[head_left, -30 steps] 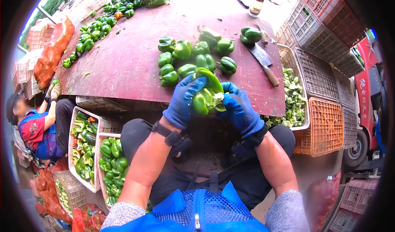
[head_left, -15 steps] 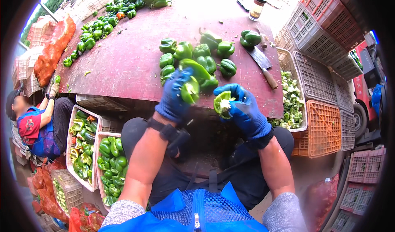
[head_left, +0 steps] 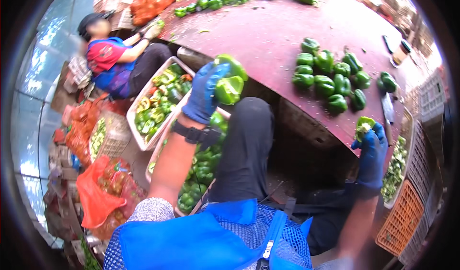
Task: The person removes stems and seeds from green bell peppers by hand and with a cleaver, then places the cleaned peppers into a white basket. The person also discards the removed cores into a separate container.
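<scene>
Left hand (head_left: 205, 94): clasping green pepper pieces (head_left: 229, 89) near crated peppers (head_left: 199, 174) | Right hand (head_left: 372, 152): pinching a pale-cored pepper piece (head_left: 364, 128) near the surface (head_left: 268, 45) edge | Hands: well apart | Judgement: a light grip (crisp flesh likely snaps) should serve best

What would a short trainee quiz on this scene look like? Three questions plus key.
1. What does the left hand hold? (a) a jar (b) green pepper pieces (c) a mesh sack
2. True or false: the right hand holds nothing.
3. Fill in: on the table, the knife lies to the ___ of the clustered peppers, as pictured.

Key: 1: b. 2: False; it holds a green piece with a pale core. 3: right.
</scene>
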The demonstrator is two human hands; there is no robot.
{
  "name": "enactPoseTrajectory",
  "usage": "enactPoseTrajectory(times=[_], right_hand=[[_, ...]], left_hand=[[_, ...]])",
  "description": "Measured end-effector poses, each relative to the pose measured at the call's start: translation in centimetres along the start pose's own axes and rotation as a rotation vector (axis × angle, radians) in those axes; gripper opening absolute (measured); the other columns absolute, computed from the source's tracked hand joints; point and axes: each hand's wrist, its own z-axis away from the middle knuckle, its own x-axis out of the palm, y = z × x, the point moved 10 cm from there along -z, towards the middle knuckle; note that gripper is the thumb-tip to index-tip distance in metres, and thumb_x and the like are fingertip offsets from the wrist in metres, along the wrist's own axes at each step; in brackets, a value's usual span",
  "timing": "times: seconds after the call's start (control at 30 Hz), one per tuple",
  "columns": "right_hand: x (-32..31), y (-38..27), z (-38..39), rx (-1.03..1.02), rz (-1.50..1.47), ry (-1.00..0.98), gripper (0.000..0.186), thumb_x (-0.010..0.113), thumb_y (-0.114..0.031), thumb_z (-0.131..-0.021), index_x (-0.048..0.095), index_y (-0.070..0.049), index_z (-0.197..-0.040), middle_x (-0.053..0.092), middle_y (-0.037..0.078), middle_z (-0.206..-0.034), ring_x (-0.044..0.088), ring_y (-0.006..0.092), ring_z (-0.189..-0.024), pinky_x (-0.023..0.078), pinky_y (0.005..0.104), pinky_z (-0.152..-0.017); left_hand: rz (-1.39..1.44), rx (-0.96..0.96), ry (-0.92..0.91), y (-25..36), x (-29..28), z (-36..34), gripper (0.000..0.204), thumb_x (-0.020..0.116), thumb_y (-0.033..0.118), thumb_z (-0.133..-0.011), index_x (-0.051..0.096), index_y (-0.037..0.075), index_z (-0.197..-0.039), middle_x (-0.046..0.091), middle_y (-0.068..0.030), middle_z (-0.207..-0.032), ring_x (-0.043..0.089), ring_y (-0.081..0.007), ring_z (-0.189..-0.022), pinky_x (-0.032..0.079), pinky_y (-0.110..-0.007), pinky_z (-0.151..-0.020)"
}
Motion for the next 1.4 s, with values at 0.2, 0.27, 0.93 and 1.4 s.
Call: enactPoseTrajectory(times=[0.2,0.27,0.93,1.4], right_hand=[[3.4,-0.4,0.0,0.014,0.058,-0.104,0.033,0.061,-0.031,-0.1,0.063,-0.003,-0.118,0.064,0.001,-0.089,0.06,0.0089,-0.067,0.049,0.0229,-0.061],[3.6,0.1,-0.5,-0.005,0.078,-0.168,0.033,0.06,-0.031,-0.101,0.062,-0.003,-0.119,0.064,0.001,-0.089,0.06,0.0083,-0.066,0.049,0.0221,-0.061],[3.8,4.2,-1.7,0.066,0.356,-0.221,0.034,0.055,-0.03,-0.103,0.064,-0.003,-0.123,0.062,0.001,-0.093,0.056,0.0076,-0.068,0.045,0.0234,-0.063],[4.9,5.1,-1.5,0.283,0.025,-0.139,0.025,0.069,-0.016,-0.09,0.067,-0.001,-0.109,0.069,0.006,-0.086,0.062,0.0104,-0.07,0.051,0.027,-0.062]], left_hand=[[0.36,-0.939,0.288,-13.4,-10.8,16.6,0.018,0.068,0.019,-0.096,0.07,0.003,-0.104,0.07,-0.0045,-0.095,0.067,-0.0151,-0.087,0.054,-0.031,-0.079],[0.323,-1.047,0.336,-15.3,-12.5,22.3,0.015,0.07,0.02,-0.096,0.07,0.006,-0.1,0.068,0.0005,-0.092,0.063,-0.0077,-0.083,0.052,-0.026,-0.075],[-0.596,-1.223,-0.425,-12.1,-15.5,42.6,0.068,0.076,0.043,-0.082,0.061,0.001,-0.134,0.062,-0.0261,-0.132,0.059,-0.0402,-0.124,0.047,-0.046,-0.107],[-0.639,-0.825,-0.342,-20.8,-14.9,42.3,0.055,0.072,0.027,-0.094,0.057,-0.006,-0.135,0.062,-0.0243,-0.13,0.062,-0.0345,-0.114,0.05,-0.042,-0.098]])
